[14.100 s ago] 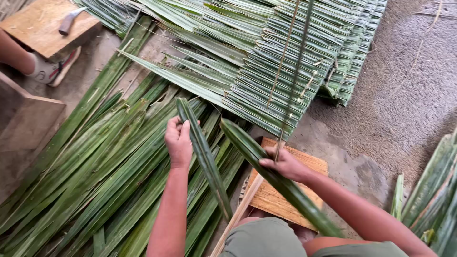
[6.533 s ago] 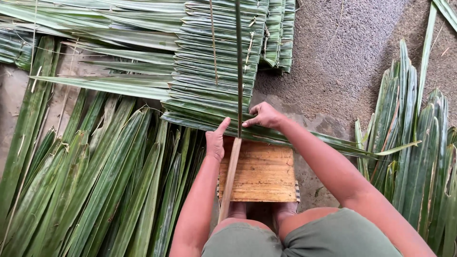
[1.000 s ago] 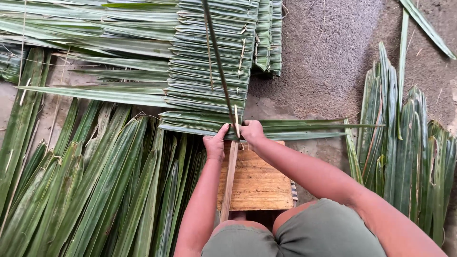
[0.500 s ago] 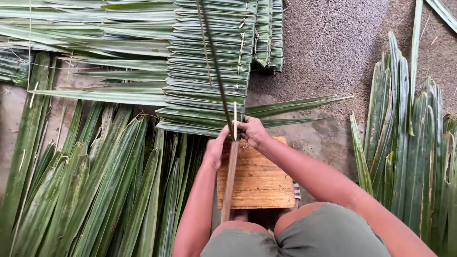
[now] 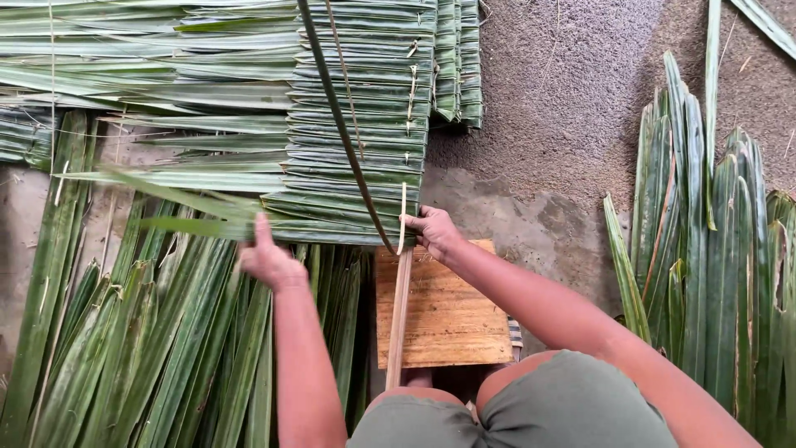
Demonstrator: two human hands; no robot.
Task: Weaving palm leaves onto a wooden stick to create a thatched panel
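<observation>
A panel of folded green palm leaves (image 5: 365,124) lies on the ground ahead of me, threaded on a long wooden stick (image 5: 400,315) that runs toward my lap. My right hand (image 5: 431,232) pinches the nearest folded leaf against the stick at the panel's near edge, beside a thin pale sliver (image 5: 403,217) and a dark green strip (image 5: 340,124) that curves up and away. My left hand (image 5: 269,261) is blurred, out to the left, pressing the long free ends of the leaf (image 5: 195,211) flat over the loose leaves.
A heap of loose long palm leaves (image 5: 149,332) covers the ground at left. Another bundle of leaves (image 5: 713,249) lies at right. A small wooden board (image 5: 444,307) sits under the stick before my knees. Bare gritty ground (image 5: 564,91) lies at upper right.
The leaf ends that stuck out to the right have been folded over to the left. My left hand swept left from the stick along them. My right hand stayed at the stick.
</observation>
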